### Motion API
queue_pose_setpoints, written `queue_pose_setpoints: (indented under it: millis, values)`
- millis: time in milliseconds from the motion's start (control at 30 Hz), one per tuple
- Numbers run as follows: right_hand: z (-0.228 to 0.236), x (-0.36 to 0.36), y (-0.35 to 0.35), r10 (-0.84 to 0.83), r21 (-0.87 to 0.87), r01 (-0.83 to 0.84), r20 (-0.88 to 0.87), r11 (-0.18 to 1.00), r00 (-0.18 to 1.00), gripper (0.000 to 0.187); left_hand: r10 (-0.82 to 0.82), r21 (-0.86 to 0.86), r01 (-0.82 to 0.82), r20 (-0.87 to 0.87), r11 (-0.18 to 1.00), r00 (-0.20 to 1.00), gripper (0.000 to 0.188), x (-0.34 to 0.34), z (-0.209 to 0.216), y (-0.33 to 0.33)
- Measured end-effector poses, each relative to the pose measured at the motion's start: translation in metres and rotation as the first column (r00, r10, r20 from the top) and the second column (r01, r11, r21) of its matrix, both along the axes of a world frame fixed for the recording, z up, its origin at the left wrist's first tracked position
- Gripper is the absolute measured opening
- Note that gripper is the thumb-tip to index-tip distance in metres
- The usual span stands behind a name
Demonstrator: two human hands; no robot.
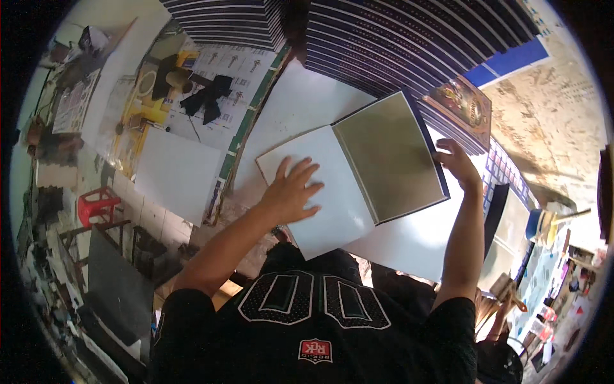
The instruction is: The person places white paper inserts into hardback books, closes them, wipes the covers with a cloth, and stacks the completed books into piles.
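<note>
An open hardcover book lies tilted on the white table in front of me. Its white page block is on the left. On the right is the cover's olive-brown inner side, framed by a dark edge. My left hand rests flat on the white page with its fingers spread. At the cover's outer edge, my right hand has its fingers curled against the border. Part of that grip is hidden.
Tall stacks of dark-bound books stand at the far side, with another stack to their left. A book with a decorated brown cover lies right of the open one. On the left side table are white sheets and a black cloth. A red stool stands farther left.
</note>
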State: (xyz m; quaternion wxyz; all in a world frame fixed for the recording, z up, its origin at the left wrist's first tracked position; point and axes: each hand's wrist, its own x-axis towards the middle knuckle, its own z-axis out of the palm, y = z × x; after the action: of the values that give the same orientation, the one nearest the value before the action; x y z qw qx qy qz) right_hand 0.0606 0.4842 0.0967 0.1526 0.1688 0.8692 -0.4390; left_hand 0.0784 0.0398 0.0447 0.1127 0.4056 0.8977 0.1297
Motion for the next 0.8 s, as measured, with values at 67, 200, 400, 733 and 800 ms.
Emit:
queue_pose_setpoints:
  millis: [67,200,400,733,800]
  values:
    - [-0.007,-0.003,0.000,0.138,-0.346,-0.133,-0.010,0.929,0.990,0.056,-0.097,-0.086,0.101,0.051,0.991,0.994,0.058,0.015,0.001,0.006]
    - [0.027,-0.009,-0.020,0.341,-0.219,-0.317,0.081,0.923,0.937,0.059,0.032,-0.047,-0.034,-0.043,0.998,0.999,0.058,0.006,-0.014,0.017]
    - [0.014,-0.006,-0.045,0.277,-0.782,-0.261,-0.118,0.565,0.954,0.109,0.045,-0.172,-0.049,-0.030,0.984,0.999,0.060,0.017,0.002,-0.030]
    - [-0.050,0.009,-0.069,-0.021,-0.918,0.305,0.310,0.252,0.951,0.086,-0.036,-0.177,0.012,-0.131,0.984,0.991,0.039,0.034,-0.020,-0.069]
    - [-0.045,0.010,-0.074,0.000,-0.928,0.283,0.292,0.240,0.956,0.084,-0.035,-0.154,0.009,-0.168,0.988,0.985,0.035,0.038,-0.030,-0.079]
